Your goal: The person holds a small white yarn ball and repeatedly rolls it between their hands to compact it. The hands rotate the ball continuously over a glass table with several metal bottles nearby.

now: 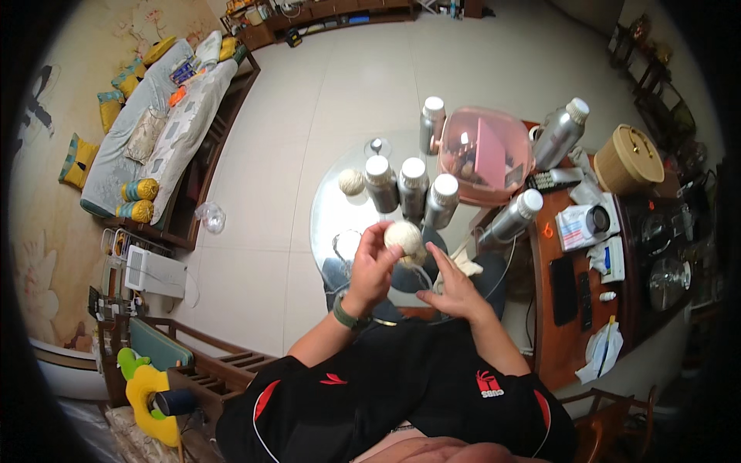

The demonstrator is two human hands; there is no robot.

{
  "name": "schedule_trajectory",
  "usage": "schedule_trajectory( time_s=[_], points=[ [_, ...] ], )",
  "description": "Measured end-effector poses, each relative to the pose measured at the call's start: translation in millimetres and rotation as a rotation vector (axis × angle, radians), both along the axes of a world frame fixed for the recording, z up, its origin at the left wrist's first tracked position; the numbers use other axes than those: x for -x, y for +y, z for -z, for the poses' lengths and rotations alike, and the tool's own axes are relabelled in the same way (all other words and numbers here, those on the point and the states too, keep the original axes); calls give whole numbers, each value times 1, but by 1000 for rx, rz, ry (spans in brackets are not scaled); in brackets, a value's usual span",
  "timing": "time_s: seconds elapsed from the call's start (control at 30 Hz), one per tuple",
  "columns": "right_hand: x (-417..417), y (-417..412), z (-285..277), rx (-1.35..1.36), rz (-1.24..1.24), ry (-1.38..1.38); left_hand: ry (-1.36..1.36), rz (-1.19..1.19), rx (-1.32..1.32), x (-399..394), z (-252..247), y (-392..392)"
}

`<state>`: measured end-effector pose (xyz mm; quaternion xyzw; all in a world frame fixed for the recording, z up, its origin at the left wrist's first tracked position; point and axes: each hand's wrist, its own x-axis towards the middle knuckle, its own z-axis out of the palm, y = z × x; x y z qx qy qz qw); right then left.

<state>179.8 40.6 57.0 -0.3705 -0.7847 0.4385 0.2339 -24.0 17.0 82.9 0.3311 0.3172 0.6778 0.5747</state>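
My left hand grips a ball of cream yarn between thumb and fingers, above a round glass table. Just right of the ball, my right hand has its fingers apart; whether a strand runs to it cannot be told. Beyond the hands stand several silver metal bottles with white caps, among them a front one and a left one. A second cream yarn ball rests left of them. A crumpled cream cloth lies beyond my right hand.
A pink lidded plastic container stands behind the bottles. On the wooden table at right are a phone, a remote control, tissue packs and a woven lidded basket. A white cord hangs near the right table's edge.
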Motion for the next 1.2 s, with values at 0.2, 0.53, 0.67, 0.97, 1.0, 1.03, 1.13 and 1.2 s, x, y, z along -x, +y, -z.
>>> schedule_trajectory(
  time_s=[0.2, 0.53, 0.67, 0.97, 1.0, 1.03, 1.13, 1.2],
  points=[
    [20, 0, 46, 533, -61, 522, 167, 66, -73, -29, 19, -10],
    [-2, -6, 35, 652, 15, 581, 218, -140, -81, -10, 48, 3],
    [-6, -9, 23, 436, -21, 475, 351, -3, -18, -11, 43, -1],
    [-12, -4, 2, -1, 153, 396, 544, 503, -86, -11, 59, -13],
    [-13, -4, 2, -9, 154, 400, 514, 515, -79, -12, 60, -14],
    [-13, -4, 2, -18, 155, 404, 484, 527, -73, -14, 60, -14],
    [-13, -5, 0, -32, 158, 419, 431, 497, -56, -19, 57, -16],
    [-14, -5, 1, -43, 161, 414, 423, 480, -48, -22, 57, -17]
  ],
)
